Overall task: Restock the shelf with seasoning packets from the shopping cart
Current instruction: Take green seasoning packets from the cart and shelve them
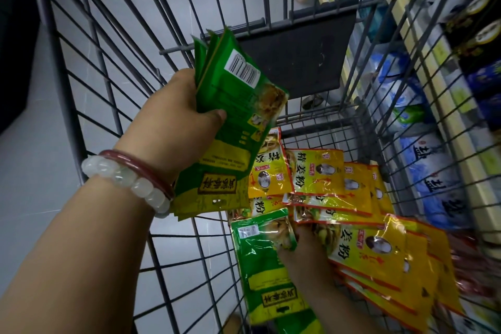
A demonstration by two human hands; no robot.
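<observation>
pointing up-right, green packets [238, 106] lengthwise upright

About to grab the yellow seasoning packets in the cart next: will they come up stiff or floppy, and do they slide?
The yellow seasoning packets look thin and flat, so probably light and floppy. Their glossy film catches glare, and they lie fanned over one another, so they likely slide apart. The green packets gripped in the left hand bow slightly, which suggests similar flex.

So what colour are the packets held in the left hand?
Green with yellow lower bands: the packets gripped by the left hand, seen in the head view.
</observation>
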